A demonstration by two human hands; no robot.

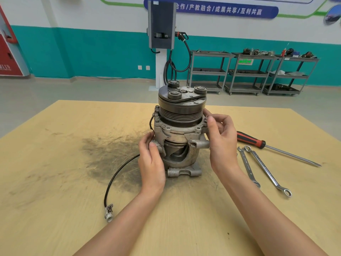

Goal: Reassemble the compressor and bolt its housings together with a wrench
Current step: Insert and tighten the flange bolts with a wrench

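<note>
The compressor (pixel 181 130) stands upright on the wooden table (pixel 64 182), dark pulley and clutch plate on top, grey cutaway aluminium housing below. My left hand (pixel 151 161) grips the housing's lower left side, thumb on a lug. My right hand (pixel 221 137) is curled at the upper flange on the right, fingertips pinching at a bolt hole; whether a bolt sits under them is hidden. Two combination wrenches (pixel 248 166) (pixel 267 170) lie on the table to the right, untouched.
A red-and-black screwdriver (pixel 258 143) lies beyond the wrenches at the right. A black cable with a white plug (pixel 108 213) trails from the compressor across a dark greasy smear at the left. Metal shelf carts and a charging post stand by the far wall.
</note>
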